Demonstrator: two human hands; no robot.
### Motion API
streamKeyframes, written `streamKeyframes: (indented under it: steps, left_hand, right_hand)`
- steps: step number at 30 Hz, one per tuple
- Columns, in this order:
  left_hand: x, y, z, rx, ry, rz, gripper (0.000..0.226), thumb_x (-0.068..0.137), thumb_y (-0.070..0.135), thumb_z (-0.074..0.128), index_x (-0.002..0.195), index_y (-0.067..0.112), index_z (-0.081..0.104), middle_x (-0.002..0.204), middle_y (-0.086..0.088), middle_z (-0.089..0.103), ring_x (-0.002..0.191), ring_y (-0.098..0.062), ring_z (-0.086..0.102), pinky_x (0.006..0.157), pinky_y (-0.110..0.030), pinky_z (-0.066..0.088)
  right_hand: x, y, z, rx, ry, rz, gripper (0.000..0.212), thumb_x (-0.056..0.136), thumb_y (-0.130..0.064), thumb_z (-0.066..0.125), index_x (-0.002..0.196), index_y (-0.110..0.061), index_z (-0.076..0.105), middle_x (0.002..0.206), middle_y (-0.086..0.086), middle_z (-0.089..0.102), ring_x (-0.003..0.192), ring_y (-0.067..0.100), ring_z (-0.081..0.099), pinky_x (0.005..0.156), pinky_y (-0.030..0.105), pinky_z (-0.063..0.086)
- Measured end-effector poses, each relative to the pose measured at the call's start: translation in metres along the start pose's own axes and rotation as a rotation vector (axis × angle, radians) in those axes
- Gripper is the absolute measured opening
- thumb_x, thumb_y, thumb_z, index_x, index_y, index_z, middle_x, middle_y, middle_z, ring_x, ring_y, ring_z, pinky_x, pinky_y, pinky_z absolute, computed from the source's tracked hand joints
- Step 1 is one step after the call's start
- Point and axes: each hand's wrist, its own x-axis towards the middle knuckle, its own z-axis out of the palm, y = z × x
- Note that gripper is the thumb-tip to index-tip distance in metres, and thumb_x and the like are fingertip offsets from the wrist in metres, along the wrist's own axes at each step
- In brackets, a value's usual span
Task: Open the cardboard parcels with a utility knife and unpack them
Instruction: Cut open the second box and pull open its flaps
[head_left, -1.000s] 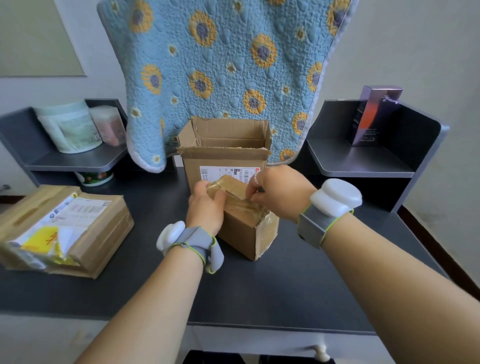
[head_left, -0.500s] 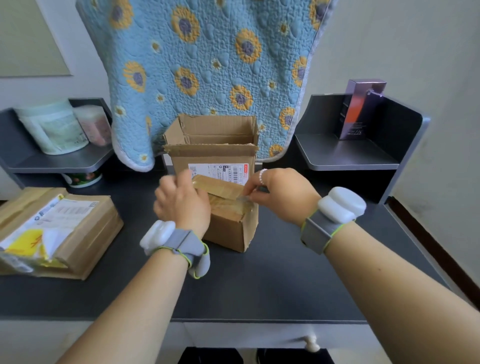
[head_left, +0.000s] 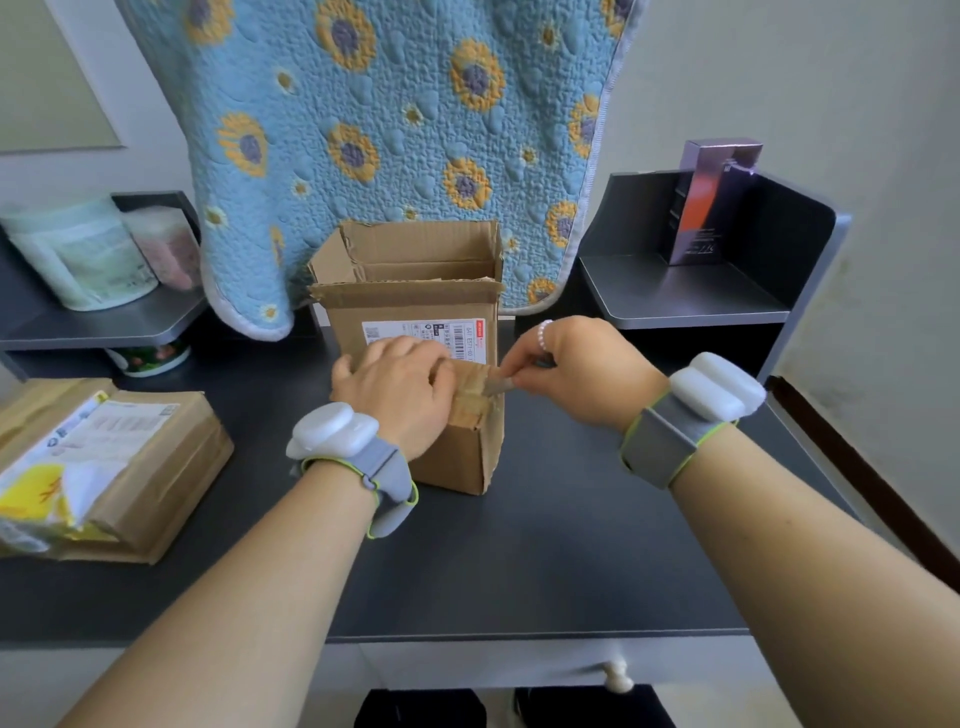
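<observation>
Small parcel (head_left: 470, 441): we're seeing plain matt brown cardboard, glossy tape wrinkling on top.
Open box (head_left: 415, 306): we're noting rough torn cardboard edges and a smooth paper label.
Desk (head_left: 519, 561): we're looking at a smooth, matt dark surface.
Blanket (head_left: 395, 130): we're catching puckered, quilted cloth.
Wristbands (head_left: 657, 447): we're spotting grey fabric carrying smooth white plastic.
</observation>
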Motion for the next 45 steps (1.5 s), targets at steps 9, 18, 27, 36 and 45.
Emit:
streamKeyframes:
  steps: [9,18,27,36,45]
  left_hand:
    - [0.013,-0.003,-0.023,0.068,-0.336,-0.052,0.081,0.07,0.085,0.008,0.13,0.039,0.04,0.14,0.001,0.039,0.131,-0.027,0.029,0.104,-0.052,0.017]
    - [0.025,-0.006,-0.038,-0.022,-0.557,0.202,0.099,0.058,0.067,0.07,0.14,0.038,0.025,0.144,0.01,0.031,0.135,-0.02,0.026,0.109,-0.041,0.019]
    - [0.019,-0.007,-0.032,-0.07,-0.408,0.189,0.087,0.053,0.069,0.071,0.129,0.041,0.037,0.13,0.014,0.043,0.123,-0.016,0.037,0.097,-0.036,0.025]
    - [0.018,-0.005,-0.032,-0.03,-0.421,0.186,0.089,0.054,0.071,0.069,0.13,0.041,0.034,0.132,0.013,0.039,0.123,-0.017,0.035,0.093,-0.034,0.022]
    - [0.017,-0.003,-0.031,-0.026,-0.424,0.183,0.089,0.054,0.073,0.066,0.131,0.041,0.033,0.134,0.012,0.038,0.125,-0.017,0.034,0.095,-0.035,0.022]
  right_hand:
    - [0.004,0.022,0.015,0.378,0.215,0.211,0.015,0.086,-0.012,0.059,0.082,-0.025,0.065,0.069,-0.004,0.062,0.05,0.008,0.05,0.056,0.023,0.047]
    - [0.015,0.018,0.037,0.533,0.196,0.329,0.013,0.089,-0.013,0.056,0.086,-0.023,0.064,0.067,-0.006,0.061,0.046,0.004,0.051,0.049,0.014,0.041]
    - [0.017,0.014,0.048,0.622,0.21,0.362,0.012,0.089,-0.012,0.056,0.085,-0.021,0.063,0.065,-0.005,0.06,0.046,0.005,0.049,0.037,0.005,0.038]
    - [0.017,0.008,0.051,0.702,0.227,0.375,0.011,0.091,-0.01,0.053,0.09,-0.016,0.063,0.064,-0.005,0.06,0.045,0.006,0.048,0.044,0.01,0.041]
    - [0.01,-0.001,0.054,0.755,0.209,0.389,0.017,0.091,-0.008,0.051,0.081,-0.019,0.06,0.063,-0.003,0.061,0.045,0.006,0.048,0.051,0.017,0.043]
